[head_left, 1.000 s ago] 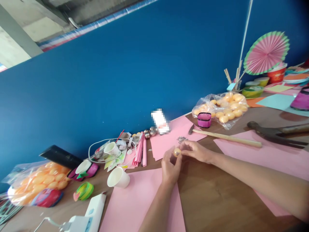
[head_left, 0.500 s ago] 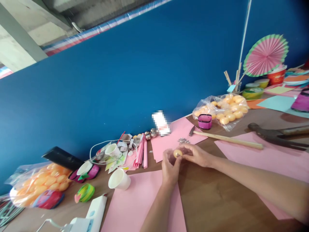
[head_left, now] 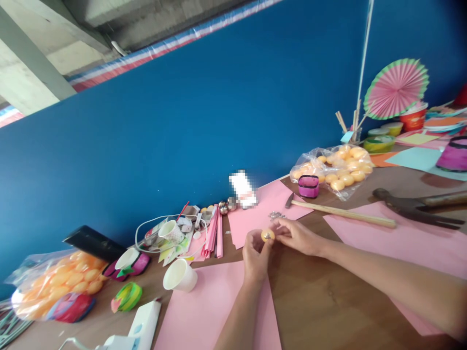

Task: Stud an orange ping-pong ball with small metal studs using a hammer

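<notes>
My left hand (head_left: 254, 255) holds a small orange ball (head_left: 265, 233) between thumb and fingers. On the side of the ball facing me sits a small shiny metal piece (head_left: 268, 236), too small to name. From the right, my right hand (head_left: 297, 236) has its bent thumb and fingers at the ball's edge, seemingly gripping it too. Just beyond the hands, a little heap of silvery metal bits (head_left: 277, 215) lies on a pink sheet (head_left: 251, 221). A hammer with a pale wooden handle (head_left: 346, 215) rests to the right of the heap.
Bags of orange balls (head_left: 350, 170) stand at the back right and far left. A claw hammer (head_left: 404, 206) lies at right. White paper cup (head_left: 180, 275), power strip (head_left: 143, 321) and green tape roll (head_left: 127, 296) are at left. A blue wall (head_left: 219, 107) borders the table.
The ball has turned slightly in the fingers, so its metal piece faces me more. Both hands keep nearly the same place; the camera view has shifted a little.
</notes>
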Demonstrator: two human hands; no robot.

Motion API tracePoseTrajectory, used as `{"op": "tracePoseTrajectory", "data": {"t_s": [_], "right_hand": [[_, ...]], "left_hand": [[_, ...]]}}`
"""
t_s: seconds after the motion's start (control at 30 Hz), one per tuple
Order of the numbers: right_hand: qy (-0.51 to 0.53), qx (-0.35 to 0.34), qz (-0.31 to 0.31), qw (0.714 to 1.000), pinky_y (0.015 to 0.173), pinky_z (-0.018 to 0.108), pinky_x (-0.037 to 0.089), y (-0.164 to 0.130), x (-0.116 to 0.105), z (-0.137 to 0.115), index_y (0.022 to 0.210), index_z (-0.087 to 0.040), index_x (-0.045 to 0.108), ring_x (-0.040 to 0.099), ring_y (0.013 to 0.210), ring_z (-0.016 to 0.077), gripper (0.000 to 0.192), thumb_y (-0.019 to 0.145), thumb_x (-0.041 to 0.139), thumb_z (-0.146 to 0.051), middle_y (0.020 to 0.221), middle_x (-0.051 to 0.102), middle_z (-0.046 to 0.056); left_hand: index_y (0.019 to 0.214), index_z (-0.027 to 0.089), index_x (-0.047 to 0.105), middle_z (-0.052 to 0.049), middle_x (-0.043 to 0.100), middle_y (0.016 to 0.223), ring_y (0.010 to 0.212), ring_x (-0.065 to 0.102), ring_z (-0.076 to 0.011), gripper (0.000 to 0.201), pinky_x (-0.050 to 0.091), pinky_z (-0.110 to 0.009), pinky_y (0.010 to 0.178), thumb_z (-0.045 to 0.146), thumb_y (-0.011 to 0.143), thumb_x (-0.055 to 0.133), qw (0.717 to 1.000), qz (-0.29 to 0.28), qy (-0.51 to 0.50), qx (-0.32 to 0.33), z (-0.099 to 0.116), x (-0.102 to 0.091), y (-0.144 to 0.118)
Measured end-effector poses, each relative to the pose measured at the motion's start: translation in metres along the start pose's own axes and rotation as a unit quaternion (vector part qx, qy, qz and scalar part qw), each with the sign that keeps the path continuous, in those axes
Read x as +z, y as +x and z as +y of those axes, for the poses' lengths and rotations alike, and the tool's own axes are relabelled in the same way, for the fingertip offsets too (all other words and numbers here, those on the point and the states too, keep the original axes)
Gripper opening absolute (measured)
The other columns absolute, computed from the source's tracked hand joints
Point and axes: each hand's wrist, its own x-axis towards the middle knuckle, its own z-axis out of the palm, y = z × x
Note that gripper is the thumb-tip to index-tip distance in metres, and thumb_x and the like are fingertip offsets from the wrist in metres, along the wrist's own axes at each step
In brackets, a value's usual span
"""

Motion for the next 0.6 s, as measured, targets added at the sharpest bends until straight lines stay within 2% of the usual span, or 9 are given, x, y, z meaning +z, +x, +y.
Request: {"op": "tracePoseTrajectory", "data": {"t_s": [0.1, 0.2, 0.27, 0.37, 0.6], "right_hand": [[-0.150, -0.014, 0.113, 0.982, 0.076, 0.031, 0.048, 0.003, -0.008, 0.001, 0.094, -0.019, 0.052, 0.059, 0.088, 0.0170, 0.015, 0.082, 0.046, -0.024, 0.097, 0.061, 0.006], [-0.307, 0.011, 0.178, 0.935, 0.073, 0.029, 0.045, 0.005, -0.022, 0.004, 0.095, -0.019, 0.054, 0.058, 0.084, 0.0173, 0.017, 0.082, 0.043, -0.020, 0.094, 0.062, 0.006], [-0.387, 0.029, 0.172, 0.905, 0.073, 0.028, 0.043, 0.005, -0.031, 0.006, 0.093, -0.018, 0.056, 0.057, 0.083, 0.0176, 0.018, 0.082, 0.042, -0.018, 0.090, 0.062, 0.006], [-0.455, 0.031, 0.140, 0.879, 0.076, 0.027, 0.040, 0.005, -0.038, 0.010, 0.093, -0.019, 0.059, 0.054, 0.086, 0.0178, 0.021, 0.082, 0.042, -0.017, 0.090, 0.060, 0.006], [-0.502, 0.046, 0.104, 0.858, 0.074, 0.027, 0.036, 0.008, -0.037, 0.014, 0.093, -0.022, 0.061, 0.050, 0.086, 0.0181, 0.019, 0.082, 0.046, -0.019, 0.092, 0.057, 0.006]], "left_hand": [[0.099, 0.016, 0.053, -0.008, 0.062, 0.096, 0.088, 0.061, -0.0176, 0.031, 0.048, -0.031, 0.078, 0.033, 0.074, 0.061, 1.000, -0.009, 0.003, 0.003, -0.002, 0.000, 0.000], [0.107, 0.016, 0.052, -0.010, 0.060, 0.105, 0.092, 0.060, -0.0183, 0.037, 0.046, -0.033, 0.083, 0.035, 0.076, 0.058, 1.000, -0.011, 0.026, 0.010, -0.006, 0.001, 0.000], [0.112, 0.017, 0.052, -0.011, 0.059, 0.110, 0.097, 0.059, -0.0192, 0.040, 0.045, -0.034, 0.086, 0.035, 0.077, 0.057, 0.999, -0.006, 0.044, 0.015, -0.009, 0.001, 0.000], [0.115, 0.017, 0.051, -0.012, 0.057, 0.113, 0.102, 0.056, -0.0203, 0.041, 0.043, -0.035, 0.090, 0.032, 0.078, 0.056, 0.998, -0.004, 0.060, 0.022, -0.012, 0.000, -0.001], [0.114, 0.016, 0.050, -0.012, 0.058, 0.111, 0.100, 0.057, -0.0199, 0.039, 0.045, -0.034, 0.089, 0.025, 0.076, 0.056, 0.998, -0.024, 0.054, 0.018, -0.011, -0.001, -0.003]]}}
